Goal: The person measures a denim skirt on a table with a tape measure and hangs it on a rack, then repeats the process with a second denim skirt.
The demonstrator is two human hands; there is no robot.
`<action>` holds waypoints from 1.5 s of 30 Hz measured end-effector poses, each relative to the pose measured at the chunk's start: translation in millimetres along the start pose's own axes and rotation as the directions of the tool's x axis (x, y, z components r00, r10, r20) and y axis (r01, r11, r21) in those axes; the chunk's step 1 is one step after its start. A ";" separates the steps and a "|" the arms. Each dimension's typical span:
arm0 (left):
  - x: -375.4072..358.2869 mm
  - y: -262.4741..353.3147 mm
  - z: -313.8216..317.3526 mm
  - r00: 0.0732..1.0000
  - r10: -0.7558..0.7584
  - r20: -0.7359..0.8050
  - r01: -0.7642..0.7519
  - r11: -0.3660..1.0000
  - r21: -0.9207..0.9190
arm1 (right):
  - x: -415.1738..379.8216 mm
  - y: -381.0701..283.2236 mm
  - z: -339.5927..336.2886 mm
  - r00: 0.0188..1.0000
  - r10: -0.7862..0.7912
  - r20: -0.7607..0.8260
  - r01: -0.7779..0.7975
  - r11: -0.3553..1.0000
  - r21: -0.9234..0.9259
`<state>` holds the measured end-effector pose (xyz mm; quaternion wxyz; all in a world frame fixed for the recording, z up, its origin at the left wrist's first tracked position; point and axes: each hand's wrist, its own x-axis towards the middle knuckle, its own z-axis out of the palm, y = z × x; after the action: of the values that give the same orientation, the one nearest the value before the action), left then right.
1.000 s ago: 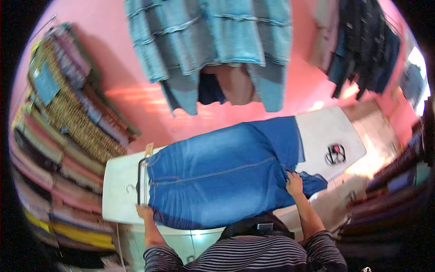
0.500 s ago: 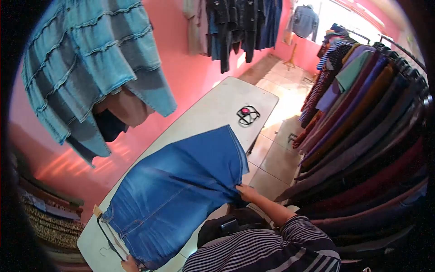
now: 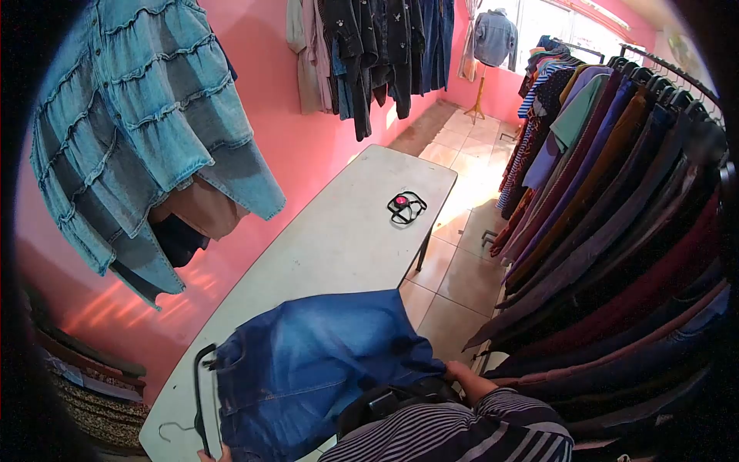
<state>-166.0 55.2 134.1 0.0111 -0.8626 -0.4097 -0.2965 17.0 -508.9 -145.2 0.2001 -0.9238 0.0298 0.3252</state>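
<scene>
A blue denim skirt [image 3: 308,362] lies across the near end of the white table, its waistband toward the left and its hem toward the right. Beside the waistband is a black hanger [image 3: 199,385] with a metal hook. At the bottom edge of the view, my left hand [image 3: 215,454] is closed around the hanger, only its fingers showing. My right hand [image 3: 460,375] grips the hem end of the skirt off the table's right side, near my body.
A black strap with a red-centred piece [image 3: 406,206] rests on the white table [image 3: 339,223]. Tiered denim garments [image 3: 154,131] hang on the pink wall at left. A full clothes rack [image 3: 616,200] lines the right; a denim jacket stands on a dress form [image 3: 495,38] at the back.
The skirt has been drawn toward my body, baring more tabletop. My right hand has moved down and to the right with the hem, and the hanger now shows more fully beside the waistband.
</scene>
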 end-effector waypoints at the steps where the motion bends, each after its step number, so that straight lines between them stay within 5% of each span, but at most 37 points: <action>1: 6.0 8.7 5.2 0.987 0.141 -0.074 -0.136 0.988 0.069 | 3.6 0.3 -3.2 1.000 -0.003 -0.006 0.003 1.000 0.002; 3: 21.9 46.3 5.2 0.935 0.293 -0.200 -0.297 0.955 0.010 | 3.2 -17.1 -32.3 0.990 0.140 0.013 -0.141 0.989 0.038; 4: 25.6 71.4 -1.8 0.944 0.309 -0.117 -0.310 0.951 0.005 | 9.0 -22.4 -41.1 0.991 0.136 0.003 -0.136 0.990 0.042; 5: 27.8 89.4 -6.7 0.945 0.324 -0.033 -0.324 0.946 0.000 | 15.6 -27.6 -48.7 0.953 0.182 -0.240 -0.147 0.977 0.155; 6: 31.6 98.0 10.2 0.921 0.372 -0.114 -0.384 0.916 -0.114 | 21.7 -34.6 -59.0 0.854 0.244 -0.460 -0.129 0.955 0.267; 8: 38.2 144.3 15.2 0.845 0.443 -0.300 -0.522 0.806 -0.279 | 44.5 -56.5 -95.8 0.553 0.129 -0.823 0.297 0.893 0.340; 10: 36.2 190.7 10.8 0.857 0.442 -0.264 -0.513 0.776 -0.367 | 5.3 -122.6 -172.8 0.239 0.208 -0.949 0.588 0.746 0.312; 11: 35.3 215.1 9.7 0.844 0.458 -0.279 -0.536 0.740 -0.406 | -17.5 -148.2 -204.2 0.003 0.129 -0.992 0.689 0.719 0.096; 12: 32.8 237.8 11.1 0.813 0.514 -0.274 -0.582 0.690 -0.431 | -37.4 -167.6 -228.7 -0.240 0.067 -0.969 0.728 0.672 -0.134; 13: 28.5 259.8 13.5 0.777 0.569 -0.270 -0.624 0.635 -0.456 | -53.9 -180.9 -247.3 -0.240 0.069 -0.968 0.725 0.676 -0.131; 15: 20.1 299.4 21.0 0.623 0.715 -0.316 -0.761 0.461 -0.457 | -73.7 -194.4 -275.8 -0.562 -0.297 -0.772 0.464 0.659 -0.592; 16: 16.9 320.9 22.6 0.631 0.722 -0.283 -0.742 0.455 -0.492 | -74.5 -191.4 -285.8 -0.564 -0.295 -0.772 0.461 0.664 -0.590; 18: 11.2 357.2 29.1 0.643 0.736 -0.213 -0.712 0.471 -0.521 | -69.8 -180.2 -306.1 -0.330 -0.445 -0.832 0.490 0.673 -0.554; 19: 9.5 373.6 34.4 0.641 0.735 -0.221 -0.715 0.469 -0.518 | -66.8 -171.5 -312.4 -0.338 -0.442 -0.831 0.489 0.672 -0.556; 22: -2.3 427.7 45.3 0.522 0.831 -0.192 -0.736 0.325 -0.594 | -63.6 -155.5 -337.7 -0.268 -0.559 -0.785 0.147 0.781 -0.607; 23: -10.1 448.1 47.8 0.529 0.827 -0.188 -0.733 0.334 -0.593 | -51.4 -145.3 -346.9 -0.268 -0.563 -0.782 0.153 0.776 -0.612; 25: -23.4 491.9 51.7 0.481 0.866 -0.136 -0.715 0.298 -0.632 | -22.9 -116.6 -366.3 -0.090 -0.675 -0.733 0.257 0.695 -0.672; 30: -36.6 588.8 47.7 0.507 0.856 -0.099 -0.583 0.255 -0.771 | 21.3 -50.7 -442.1 -0.022 -0.622 -0.783 0.244 0.756 -0.607; 33: -42.6 617.4 73.2 0.583 0.800 -0.141 -0.397 0.128 -0.909 | 40.7 -18.6 -497.6 -0.126 -0.527 -0.841 0.115 0.834 -0.540; 35: -54.5 627.6 87.9 0.699 0.683 -0.211 -0.507 0.265 -0.820 | 54.1 0.2 -531.5 -0.269 -0.388 -0.882 0.080 0.903 -0.421; 36: -60.4 629.3 99.9 0.699 0.686 -0.203 -0.504 0.271 -0.820 | 63.3 10.9 -545.7 -0.260 -0.387 -0.885 0.082 0.904 -0.420; 38: -67.9 632.5 121.5 0.777 0.630 -0.008 -0.296 0.354 -0.887 | 81.2 29.7 -570.8 -0.341 -0.222 -0.913 0.094 0.959 -0.268; 39: -71.3 634.6 125.8 0.777 0.630 0.006 -0.291 0.367 -0.884 | 89.6 36.4 -583.5 -0.326 -0.222 -0.919 0.099 0.959 -0.267; 41: -75.4 639.8 132.3 0.773 0.552 0.312 -0.025 0.519 -0.855 | 105.6 46.7 -606.9 -0.373 -0.285 -0.883 -0.005 0.952 -0.306; 45: -71.5 629.6 168.8 0.775 0.504 0.380 -0.068 0.666 -0.743 | 154.7 70.7 -650.5 -0.381 -0.311 -0.871 -0.012 0.943 -0.332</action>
<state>333.1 -368.7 98.7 -0.3834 -0.9043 -0.1039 -0.1562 508.7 -815.3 196.0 0.0386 -0.7962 0.0222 -0.6035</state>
